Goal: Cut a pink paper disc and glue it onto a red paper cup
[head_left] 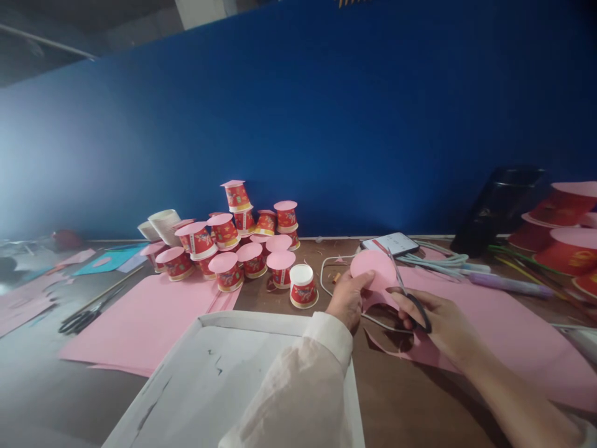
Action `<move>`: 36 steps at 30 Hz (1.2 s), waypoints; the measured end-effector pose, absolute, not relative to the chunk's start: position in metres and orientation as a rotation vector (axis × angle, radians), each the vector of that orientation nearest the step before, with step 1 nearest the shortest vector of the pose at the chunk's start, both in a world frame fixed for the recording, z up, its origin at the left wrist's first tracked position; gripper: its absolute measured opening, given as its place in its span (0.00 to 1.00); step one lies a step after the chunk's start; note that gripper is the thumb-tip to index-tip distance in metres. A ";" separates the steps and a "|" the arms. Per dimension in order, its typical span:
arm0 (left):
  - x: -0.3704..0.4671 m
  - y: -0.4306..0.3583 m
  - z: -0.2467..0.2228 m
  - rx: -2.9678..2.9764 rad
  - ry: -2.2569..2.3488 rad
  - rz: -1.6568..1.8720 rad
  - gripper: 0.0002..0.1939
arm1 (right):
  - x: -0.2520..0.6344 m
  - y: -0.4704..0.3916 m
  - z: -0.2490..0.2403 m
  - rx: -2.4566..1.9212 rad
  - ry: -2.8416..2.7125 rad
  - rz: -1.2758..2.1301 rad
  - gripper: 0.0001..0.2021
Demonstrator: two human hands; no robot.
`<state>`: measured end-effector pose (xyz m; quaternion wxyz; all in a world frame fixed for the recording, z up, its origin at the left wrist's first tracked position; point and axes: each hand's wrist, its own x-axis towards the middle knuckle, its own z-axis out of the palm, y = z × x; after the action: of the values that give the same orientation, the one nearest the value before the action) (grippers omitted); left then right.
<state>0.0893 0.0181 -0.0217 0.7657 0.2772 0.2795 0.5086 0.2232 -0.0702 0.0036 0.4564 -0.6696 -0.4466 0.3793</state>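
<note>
A round pink paper disc (374, 267) is pinched between the thumb and fingers of my left hand (349, 297). My right hand (431, 317) is closed around black-handled scissors (423, 313), whose blades reach up along the disc's right edge. Whether the blades are parted is hard to make out. Below the disc, a cut strip of pink paper (389, 350) curls over the table. Left of my hands stands a red paper cup (304, 292) with a white top. Beyond it, several red cups (225, 278) carry pink paper discs, some of them stacked.
Pink paper sheets (135, 317) lie at left and another pink sheet (485, 323) at right. A white box lid (200, 379) is in front. A phone (390, 243), coiled cable (438, 258) and black bottle (494, 208) stand behind. More scissors (84, 318) rest far left.
</note>
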 end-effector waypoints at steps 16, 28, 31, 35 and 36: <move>0.090 0.022 -0.026 0.590 0.603 1.119 0.24 | 0.219 -0.072 0.010 -1.631 -1.032 0.961 0.23; 0.089 0.021 -0.021 0.562 0.653 1.133 0.26 | 0.222 -0.072 0.005 -1.606 -1.048 0.956 0.27; 0.089 0.022 -0.020 0.547 0.657 1.143 0.25 | 0.221 -0.071 0.005 -1.606 -1.051 0.952 0.28; 0.089 0.022 -0.018 0.503 0.683 1.143 0.21 | 0.222 -0.070 0.003 -1.594 -1.062 0.964 0.30; 0.089 0.022 -0.017 0.486 0.689 1.146 0.20 | 0.223 -0.070 0.002 -1.598 -1.064 0.972 0.31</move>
<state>0.0890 0.0217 -0.0167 0.7574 0.2228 0.3163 0.5260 0.2228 -0.0695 0.0018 0.4750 -0.6534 -0.4352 0.3977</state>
